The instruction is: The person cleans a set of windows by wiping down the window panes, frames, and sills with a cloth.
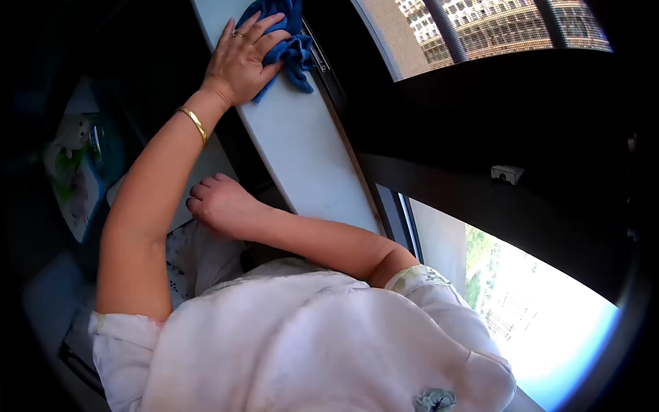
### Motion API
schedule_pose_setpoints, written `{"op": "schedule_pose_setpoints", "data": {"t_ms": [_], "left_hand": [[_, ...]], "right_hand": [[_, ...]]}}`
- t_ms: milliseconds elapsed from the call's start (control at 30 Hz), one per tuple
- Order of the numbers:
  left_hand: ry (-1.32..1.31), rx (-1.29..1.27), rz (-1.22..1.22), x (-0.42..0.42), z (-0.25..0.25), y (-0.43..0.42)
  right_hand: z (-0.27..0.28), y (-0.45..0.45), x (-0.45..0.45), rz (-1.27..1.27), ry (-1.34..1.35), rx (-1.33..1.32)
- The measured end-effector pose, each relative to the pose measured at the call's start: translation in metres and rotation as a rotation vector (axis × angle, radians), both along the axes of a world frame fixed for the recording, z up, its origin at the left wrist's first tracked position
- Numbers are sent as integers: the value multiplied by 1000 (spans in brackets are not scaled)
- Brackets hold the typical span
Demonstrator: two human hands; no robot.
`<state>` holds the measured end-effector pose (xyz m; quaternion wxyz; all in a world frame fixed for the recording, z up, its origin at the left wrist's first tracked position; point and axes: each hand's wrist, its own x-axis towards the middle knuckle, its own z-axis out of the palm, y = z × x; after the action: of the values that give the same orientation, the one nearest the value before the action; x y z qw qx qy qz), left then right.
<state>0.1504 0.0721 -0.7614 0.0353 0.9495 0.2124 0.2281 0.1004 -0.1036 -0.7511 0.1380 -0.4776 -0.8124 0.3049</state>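
Note:
My left hand, with a ring on one finger and a gold bracelet at the wrist, lies palm down with fingers spread on a crumpled blue cloth. Under the cloth is a long white ledge, near its upper end. Nearer my body, my right hand is curled into a loose fist beside the ledge's left edge, with no object showing in it.
Along the right of the ledge runs a dark window frame with a small metal latch. Buildings show through the upper pane and bright light through the lower one. Patterned items stand in shadow at left.

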Motion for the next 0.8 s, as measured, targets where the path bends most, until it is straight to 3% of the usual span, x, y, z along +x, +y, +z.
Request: {"op": "schedule_pose_setpoints", "data": {"t_ms": [33,100,267,367,400,533,600,633,700,733,800], "left_hand": [[-5,7,-2,3,1,2],[-11,13,25,-2,-1,-3],[-108,-39,60,6,2,-18],[-141,-201,-114,0,5,-56],[-126,-249,-200,-7,11,-66],[37,-455,-607,-29,37,-84],[103,-604,-715,-28,52,-81],[-18,-643,-654,-24,57,-81],[-253,-716,-522,-2,68,-82],[-415,-587,-447,15,67,-81],[-405,-526,-372,38,55,-96]], "right_hand": [[5,-4,10,-58,49,54],[4,-19,37,-448,308,492],[6,-15,55,-664,446,418],[10,-20,58,-491,364,288],[9,-18,56,-489,479,387],[13,-34,50,-282,610,57],[12,-31,50,-266,497,-126],[12,-31,50,-254,442,-219],[15,-26,54,-182,398,-138],[11,-27,53,-187,433,-100],[10,-28,53,-214,482,-74]]}}
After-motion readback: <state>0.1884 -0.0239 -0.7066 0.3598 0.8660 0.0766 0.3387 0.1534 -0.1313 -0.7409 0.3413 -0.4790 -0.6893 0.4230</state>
